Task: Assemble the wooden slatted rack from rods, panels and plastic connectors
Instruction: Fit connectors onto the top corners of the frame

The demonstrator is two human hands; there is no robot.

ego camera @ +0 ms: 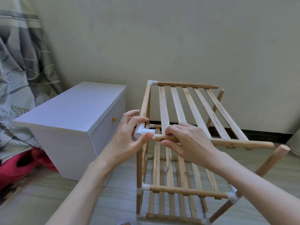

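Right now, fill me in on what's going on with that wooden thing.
A person is putting together a wooden slatted rack on the floor. The left hand grips the white corner connector at the top shelf's near left corner, while the right hand holds the front rod of the top slatted panel beside that connector. The panel's right ends are bare, with no connectors, and the two right upright rods lean outward. A white cabinet stands to the left.
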